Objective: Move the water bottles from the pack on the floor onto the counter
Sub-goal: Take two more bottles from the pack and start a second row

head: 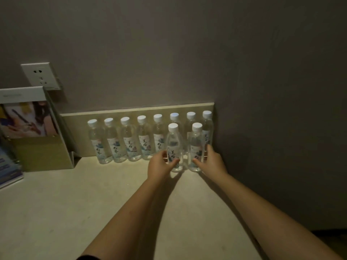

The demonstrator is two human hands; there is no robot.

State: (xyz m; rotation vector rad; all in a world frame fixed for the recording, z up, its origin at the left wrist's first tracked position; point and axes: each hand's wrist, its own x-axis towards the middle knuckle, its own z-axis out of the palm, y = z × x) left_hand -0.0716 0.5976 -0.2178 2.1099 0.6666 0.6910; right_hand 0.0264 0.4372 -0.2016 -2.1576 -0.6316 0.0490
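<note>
Several clear water bottles (130, 141) with white caps stand upright in a row along the low backsplash at the back of the pale counter (93, 203). Two more stand in front of the row's right end. My left hand (159, 166) wraps its thumb and fingers round the lower part of the front left bottle (173, 139). My right hand (214, 164) grips the base of the front right bottle (196, 139) the same way. Both bottles are upright and rest on the counter. The pack on the floor is out of view.
A cardboard brochure stand (37, 143) with a photo card sits at the left, with blue booklets (9, 169) beside it. A wall socket (40, 76) is above it. A grey side wall (281, 137) closes off the counter right next to the bottles.
</note>
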